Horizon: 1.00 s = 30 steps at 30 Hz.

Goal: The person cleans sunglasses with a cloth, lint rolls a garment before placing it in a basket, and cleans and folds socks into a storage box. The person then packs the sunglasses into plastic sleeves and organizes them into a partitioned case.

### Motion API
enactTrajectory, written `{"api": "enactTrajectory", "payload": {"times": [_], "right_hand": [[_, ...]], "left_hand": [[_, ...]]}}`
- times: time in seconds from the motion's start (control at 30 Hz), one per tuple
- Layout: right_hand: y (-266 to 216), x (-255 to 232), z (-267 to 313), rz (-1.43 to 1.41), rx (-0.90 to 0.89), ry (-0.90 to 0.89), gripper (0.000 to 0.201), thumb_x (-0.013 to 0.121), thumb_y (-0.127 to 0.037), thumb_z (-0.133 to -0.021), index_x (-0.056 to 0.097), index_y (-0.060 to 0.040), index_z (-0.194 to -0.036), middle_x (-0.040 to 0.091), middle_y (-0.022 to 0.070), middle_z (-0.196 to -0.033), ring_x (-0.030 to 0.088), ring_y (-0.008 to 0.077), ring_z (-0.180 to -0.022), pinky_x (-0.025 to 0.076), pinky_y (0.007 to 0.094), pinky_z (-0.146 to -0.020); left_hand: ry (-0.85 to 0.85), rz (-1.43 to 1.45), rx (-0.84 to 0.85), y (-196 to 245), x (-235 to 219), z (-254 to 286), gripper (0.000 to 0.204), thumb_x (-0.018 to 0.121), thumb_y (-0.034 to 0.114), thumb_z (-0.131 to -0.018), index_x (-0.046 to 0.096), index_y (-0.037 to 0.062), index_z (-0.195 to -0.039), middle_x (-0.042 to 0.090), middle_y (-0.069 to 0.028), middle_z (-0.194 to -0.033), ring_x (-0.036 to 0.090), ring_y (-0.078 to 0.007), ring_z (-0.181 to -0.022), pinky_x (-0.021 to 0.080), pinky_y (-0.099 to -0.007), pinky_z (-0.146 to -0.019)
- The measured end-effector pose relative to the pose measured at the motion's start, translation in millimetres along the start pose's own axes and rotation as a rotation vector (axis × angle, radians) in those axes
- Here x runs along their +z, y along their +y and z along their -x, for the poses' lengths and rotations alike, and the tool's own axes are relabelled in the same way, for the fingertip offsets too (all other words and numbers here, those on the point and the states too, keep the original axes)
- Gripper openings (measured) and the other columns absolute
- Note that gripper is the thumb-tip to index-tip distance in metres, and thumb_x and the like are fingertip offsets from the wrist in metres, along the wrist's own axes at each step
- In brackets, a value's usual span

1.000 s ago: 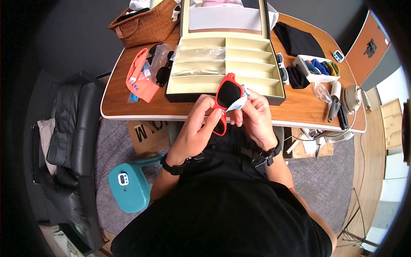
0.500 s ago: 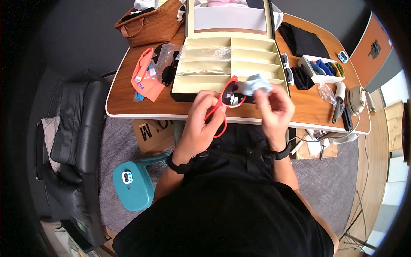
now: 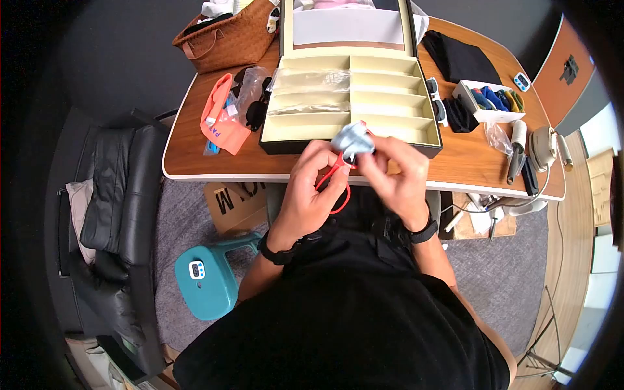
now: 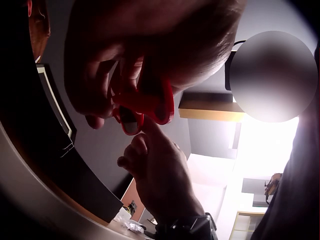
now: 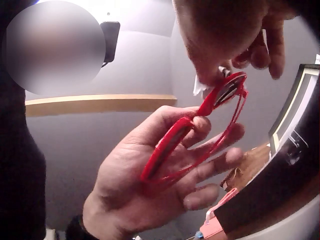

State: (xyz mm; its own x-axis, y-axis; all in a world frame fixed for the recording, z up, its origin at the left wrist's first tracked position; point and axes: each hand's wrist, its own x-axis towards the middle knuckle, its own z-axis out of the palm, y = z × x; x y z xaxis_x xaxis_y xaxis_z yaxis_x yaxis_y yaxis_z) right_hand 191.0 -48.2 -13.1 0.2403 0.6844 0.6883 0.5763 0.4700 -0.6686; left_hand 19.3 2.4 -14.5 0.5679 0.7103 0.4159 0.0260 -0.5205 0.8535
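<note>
My left hand [image 3: 307, 198] grips a pair of red-framed sunglasses [image 3: 341, 166] near the bridge, in front of the display case. In the right wrist view the red sunglasses [image 5: 167, 145] lie across the left palm, thumb and fingers about the middle of the frame. My right hand [image 3: 400, 177] pinches a crumpled light blue-grey cloth [image 3: 353, 139] over the upper lens. Much of that lens is hidden by cloth and fingers in the head view. From the left wrist, the right hand [image 4: 160, 165] shows at the lens, backlit and dark.
Behind the hands stands an open display case [image 3: 312, 127] with cream compartments, some holding clear plastic. To its left are a coral band [image 3: 224, 130], black sunglasses [image 3: 255, 114] and a woven basket [image 3: 227, 45]. A white box of rolled cloths [image 3: 487, 116] and a lint roller [image 3: 517, 146] stand right.
The cloth was on the lens, lifted away to the right with the right hand, and is now back over the lens. The left hand has kept hold of the sunglasses.
</note>
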Motion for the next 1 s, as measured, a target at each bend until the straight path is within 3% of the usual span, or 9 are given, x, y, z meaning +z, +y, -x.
{"api": "enactTrajectory", "payload": {"times": [0.1, 0.23, 0.33, 0.5, 0.6, 0.77, 0.83, 0.9, 1.0], "right_hand": [[-5.4, -1.6, -2.2, -0.036, -0.137, -0.13, 0.021, 0.074, -0.006, -0.077, 0.071, -0.0003, -0.096, 0.049, 0.0046, -0.057, 0.044, 0.0116, -0.047, 0.038, 0.0269, -0.046], [7.2, 0.2, -4.7, -0.005, 0.049, 0.126, 0.017, 0.073, -0.005, -0.077, 0.072, 0.0, -0.093, 0.05, 0.0027, -0.055, 0.044, 0.0081, -0.046, 0.037, 0.0253, -0.045], [8.6, -3.3, -4.9, 0.033, 0.084, 0.154, 0.017, 0.073, -0.004, -0.078, 0.072, -0.0003, -0.094, 0.051, 0.0028, -0.055, 0.043, 0.0079, -0.046, 0.037, 0.0249, -0.045], [-4.8, 3.7, 2.7, -0.1, -0.074, -0.112, 0.025, 0.073, -0.003, -0.077, 0.072, -0.0018, -0.102, 0.046, 0.0026, -0.057, 0.041, 0.0094, -0.047, 0.035, 0.0266, -0.046], [-4.0, 6.0, 2.6, -0.09, -0.111, -0.115, 0.026, 0.074, -0.002, -0.075, 0.072, -0.0028, -0.101, 0.043, 0.003, -0.056, 0.04, 0.0118, -0.046, 0.035, 0.0279, -0.045], [-7.0, 2.5, 3.7, -0.068, -0.121, -0.186, 0.022, 0.074, -0.006, -0.074, 0.072, -0.005, -0.095, 0.045, 0.0043, -0.059, 0.046, 0.016, -0.049, 0.039, 0.0301, -0.047], [-8.8, 3.0, 2.6, -0.104, -0.194, -0.318, 0.018, 0.074, -0.01, -0.074, 0.071, -0.0068, -0.091, 0.05, 0.0057, -0.064, 0.053, 0.021, -0.056, 0.044, 0.0333, -0.051], [-10.0, 5.8, 4.0, -0.042, -0.28, -0.438, 0.017, 0.074, -0.013, -0.073, 0.07, -0.0079, -0.089, 0.053, 0.0066, -0.067, 0.058, 0.0247, -0.062, 0.048, 0.0362, -0.056], [-9.9, 5.7, 4.9, -0.075, -0.209, -0.409, 0.018, 0.074, -0.012, -0.074, 0.07, -0.0077, -0.092, 0.056, 0.0067, -0.068, 0.058, 0.0236, -0.06, 0.048, 0.0344, -0.055]], "left_hand": [[0.127, 0.06, 0.084, 0.7, 7.0, -2.1, 0.009, 0.061, 0.005, -0.09, 0.056, -0.0027, -0.09, 0.055, -0.0124, -0.102, 0.056, -0.0195, -0.087, 0.045, -0.0292, -0.078], [0.014, 0.046, 0.044, -0.8, -2.5, -0.8, 0.008, 0.06, 0.005, -0.091, 0.057, -0.0029, -0.09, 0.055, -0.012, -0.104, 0.056, -0.017, -0.089, 0.046, -0.0281, -0.079], [0.006, 0.145, 0.017, 2.8, 2.2, -0.8, 0.011, 0.059, 0.007, -0.095, 0.057, -0.0022, -0.089, 0.054, -0.009, -0.108, 0.055, -0.0112, -0.091, 0.046, -0.025, -0.078], [0.109, 0.313, 0.003, -4.4, 10.4, -0.6, 0.015, 0.054, 0.007, -0.098, 0.061, -0.0026, -0.107, 0.052, -0.0053, -0.11, 0.055, -0.0107, -0.09, 0.048, -0.0239, -0.071], [0.093, 0.667, -0.274, -4.1, 2.3, 4.1, 0.025, 0.048, 0.011, -0.101, 0.059, -0.0035, -0.117, 0.053, -0.0033, -0.113, 0.058, -0.0083, -0.087, 0.048, -0.0207, -0.053], [0.175, 0.629, -0.209, -1.1, 3.5, 0.6, 0.038, 0.038, 0.023, -0.106, 0.058, -0.0074, -0.119, 0.056, -0.0052, -0.115, 0.059, -0.0086, -0.081, 0.047, -0.0213, -0.054], [0.141, 0.667, -0.242, 8.2, 3.3, 0.4, 0.048, 0.03, 0.03, -0.108, 0.058, -0.0068, -0.12, 0.057, -0.0076, -0.117, 0.059, -0.0103, -0.091, 0.05, -0.0227, -0.066], [0.147, 0.622, -0.205, 7.3, 7.2, -2.4, 0.054, 0.026, 0.034, -0.108, 0.059, -0.0065, -0.121, 0.057, -0.0098, -0.123, 0.055, -0.0132, -0.105, 0.042, -0.0275, -0.095], [0.238, 0.527, -0.175, 0.9, 7.8, -0.1, 0.051, 0.028, 0.035, -0.107, 0.053, -0.0046, -0.129, 0.065, -0.0118, -0.115, 0.061, -0.0141, -0.099, 0.049, -0.0273, -0.083]]}}
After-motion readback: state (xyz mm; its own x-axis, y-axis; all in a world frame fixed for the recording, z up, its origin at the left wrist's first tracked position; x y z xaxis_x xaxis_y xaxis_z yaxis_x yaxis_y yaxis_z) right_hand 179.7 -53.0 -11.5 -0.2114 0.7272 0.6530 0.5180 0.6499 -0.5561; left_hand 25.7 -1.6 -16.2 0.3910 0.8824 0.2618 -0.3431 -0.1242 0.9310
